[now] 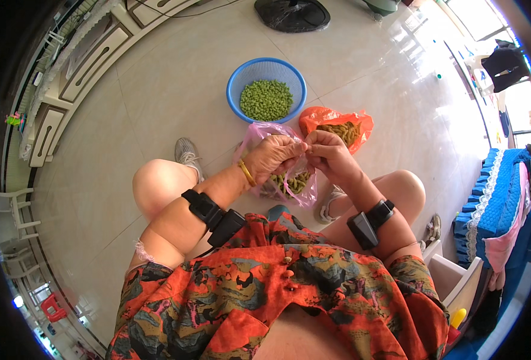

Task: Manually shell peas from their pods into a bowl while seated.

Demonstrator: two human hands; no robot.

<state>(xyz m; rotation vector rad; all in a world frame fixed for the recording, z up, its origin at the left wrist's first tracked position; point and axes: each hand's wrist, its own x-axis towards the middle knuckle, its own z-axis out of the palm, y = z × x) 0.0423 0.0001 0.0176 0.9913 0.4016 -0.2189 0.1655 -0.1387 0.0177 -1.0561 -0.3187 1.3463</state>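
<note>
My left hand (272, 157), with a yellow bangle at the wrist, and my right hand (332, 157) meet at the fingertips in front of me. Both are closed in a pinch; whatever lies between the fingers is too small and covered to name. Right below them a thin pink plastic bag (264, 129) stands on the floor, holding greenish-brown bean pods (296, 182), partly hidden by my hands. Beyond my right hand an orange plastic bag (366, 124) holds more pods (344, 131). Farther off, shelled green beans (266, 100) fill the bottom of a blue mesh basket (232, 97).
My knees flank the bags on the tiled floor (157, 108). A black round base (292, 17) stands at the far side. Pale drawers (94, 63) line the left, near a white chair (16, 210). At right are a blue quilted cover (494, 192) and an open drawer (454, 276).
</note>
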